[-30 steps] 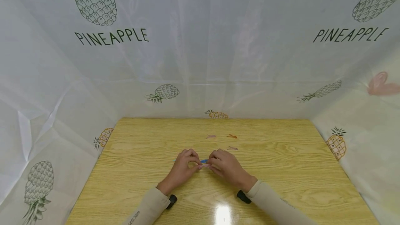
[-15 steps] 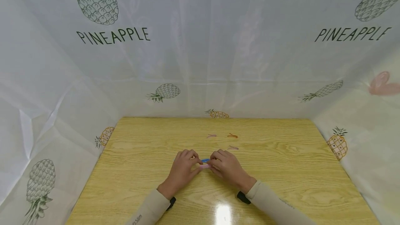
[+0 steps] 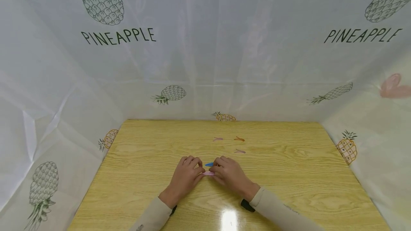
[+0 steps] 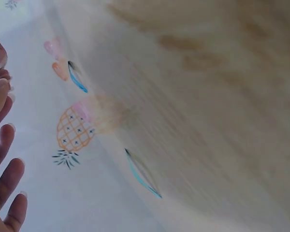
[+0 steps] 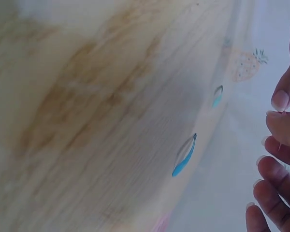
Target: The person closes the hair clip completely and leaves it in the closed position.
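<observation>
A pink hair clip (image 3: 208,173) lies level between my hands, low over the wooden table (image 3: 289,174). My left hand (image 3: 185,175) pinches its left end with thumb and index finger. The right hand (image 3: 229,174) pinches the other end, its remaining fingers loosely bent. Just beyond the fingertips rests a blue snap hair clip (image 3: 209,164), whose two arms stand apart in the right wrist view. A teal hair clip (image 4: 144,176) lies on the table in the left wrist view, hidden behind the left hand from the head.
Farther back on the table are a lilac hair clip (image 3: 217,139), an orange one (image 3: 239,139) and a mauve one (image 3: 239,151). White pineapple-printed sheeting (image 3: 205,63) walls the table's back and sides.
Both hands have drawn slightly toward the body with the pink clip, away from the blue one. More of the blue clip shows now. The clips at the back stay put.
</observation>
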Demonstrator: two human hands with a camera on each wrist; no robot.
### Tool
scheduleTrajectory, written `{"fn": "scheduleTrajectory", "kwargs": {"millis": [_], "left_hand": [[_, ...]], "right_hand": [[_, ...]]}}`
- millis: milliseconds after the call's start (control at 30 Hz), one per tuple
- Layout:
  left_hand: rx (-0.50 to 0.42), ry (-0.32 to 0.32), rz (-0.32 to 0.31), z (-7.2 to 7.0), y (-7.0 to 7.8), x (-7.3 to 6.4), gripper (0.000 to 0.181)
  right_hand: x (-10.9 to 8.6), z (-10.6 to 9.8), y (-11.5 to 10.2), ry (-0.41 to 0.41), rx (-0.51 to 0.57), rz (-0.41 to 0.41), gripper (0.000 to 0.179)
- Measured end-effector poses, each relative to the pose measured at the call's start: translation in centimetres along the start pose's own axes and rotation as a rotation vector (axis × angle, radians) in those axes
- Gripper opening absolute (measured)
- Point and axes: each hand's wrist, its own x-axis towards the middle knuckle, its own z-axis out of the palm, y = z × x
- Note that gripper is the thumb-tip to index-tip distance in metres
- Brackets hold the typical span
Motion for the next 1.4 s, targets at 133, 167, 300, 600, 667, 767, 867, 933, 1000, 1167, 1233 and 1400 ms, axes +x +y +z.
{"fn": "scheduleTrajectory", "kwargs": {"millis": [133,167,300,600,667,767,867,933,1000,1167,1233,1400], "left_hand": [[-0.018,-0.008,-0.024,-0.1,-0.2,-0.9,0.014],[-0.022,-0.011,-0.030,-0.1,-0.2,-1.1,0.015],[-0.043,-0.026,-0.068,-0.1,-0.4,-2.1,0.016],[-0.072,-0.057,-0.115,-0.7,-1.1,-3.2,0.016],[-0.070,-0.074,-0.120,-0.9,-1.3,-3.4,0.016],[-0.071,-0.107,-0.137,-1.2,-1.6,-3.7,0.014],[-0.075,-0.143,-0.158,-1.5,-1.9,-4.0,0.013],[-0.082,-0.164,-0.178,-1.6,-2.2,-4.2,0.012],[-0.093,-0.180,-0.199,-1.7,-2.4,-4.3,0.011],[-0.109,-0.193,-0.241,-2.0,-3.3,-4.3,0.011],[-0.108,-0.198,-0.248,-2.0,-3.7,-4.2,0.011],[-0.103,-0.235,-0.262,-2.0,-4.7,-3.9,0.010]], "right_hand": [[0.3,0.2,-0.5,-0.017,0.010,-0.009,0.017],[0.3,0.3,-0.6,-0.024,0.015,-0.010,0.016],[0.5,0.7,-1.0,-0.055,0.029,-0.017,0.016],[1.3,1.5,-2.0,-0.105,0.099,-0.002,0.017],[1.6,1.7,-2.2,-0.109,0.113,0.000,0.017],[2.0,2.0,-2.5,-0.123,0.131,0.007,0.017],[2.4,2.2,-2.8,-0.159,0.144,0.028,0.016],[2.7,2.3,-3.1,-0.193,0.144,0.051,0.014],[3.0,2.6,-3.2,-0.225,0.141,0.078,0.012],[4.1,3.3,-3.7,-0.276,0.108,0.145,0.009],[4.6,3.6,-3.9,-0.286,0.094,0.168,0.009],[5.6,4.6,-4.2,-0.295,0.063,0.201,0.008]]}}
